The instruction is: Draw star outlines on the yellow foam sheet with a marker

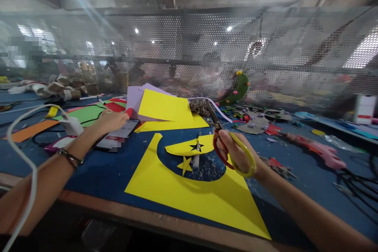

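Observation:
My right hand (236,151) grips a pair of scissors (218,126) with one red and one yellow handle loop, dark blades pointing up and away. Below lies a yellow sheet (189,201) with a large curved cut-out. Inside the cut-out are a yellow strip (180,147) with a star-shaped hole, a yellow star (186,165) and a slim craft knife (197,159). On the left, my left hand (113,121) reaches over a smartphone (118,138), its fingers closed on a small piece of red paper (129,112). The fingertips are partly hidden.
Behind the phone lie yellow (165,104), purple (133,100) and green paper (85,113). A white charger (72,126) and cable run along the left. A pink glue gun (319,149) lies at right. Twine (199,106) and a decorated green crescent (240,88) are farther back.

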Available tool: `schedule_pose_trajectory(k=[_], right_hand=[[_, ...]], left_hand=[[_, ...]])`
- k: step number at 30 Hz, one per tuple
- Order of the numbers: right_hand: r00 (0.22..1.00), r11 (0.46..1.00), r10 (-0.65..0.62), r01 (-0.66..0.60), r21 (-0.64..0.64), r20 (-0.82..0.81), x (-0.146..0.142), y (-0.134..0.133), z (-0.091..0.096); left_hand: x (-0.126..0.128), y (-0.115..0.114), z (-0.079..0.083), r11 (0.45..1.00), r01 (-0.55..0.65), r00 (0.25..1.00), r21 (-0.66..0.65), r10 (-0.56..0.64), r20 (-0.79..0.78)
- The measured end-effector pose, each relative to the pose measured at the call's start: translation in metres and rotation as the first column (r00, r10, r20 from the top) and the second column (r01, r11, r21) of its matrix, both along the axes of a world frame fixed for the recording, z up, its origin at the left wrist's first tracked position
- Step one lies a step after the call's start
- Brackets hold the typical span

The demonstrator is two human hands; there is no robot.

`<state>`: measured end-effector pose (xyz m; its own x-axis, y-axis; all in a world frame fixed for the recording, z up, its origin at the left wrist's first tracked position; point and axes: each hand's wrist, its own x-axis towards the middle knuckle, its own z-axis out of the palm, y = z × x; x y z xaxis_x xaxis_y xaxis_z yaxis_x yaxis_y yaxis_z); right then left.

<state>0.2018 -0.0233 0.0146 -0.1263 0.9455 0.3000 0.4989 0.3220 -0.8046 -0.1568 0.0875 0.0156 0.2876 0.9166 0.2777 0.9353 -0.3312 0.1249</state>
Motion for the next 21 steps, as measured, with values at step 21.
schedule_pose_trajectory(k=[21], right_hand=[[0.853,0.947,-0.286,0.180,0.267,0.436,0.048,0.001,0.056]], left_hand=[[0.138,-0.055,-0.026,0.796,0.602,0.772,-0.065,-0.600,-0.207]])
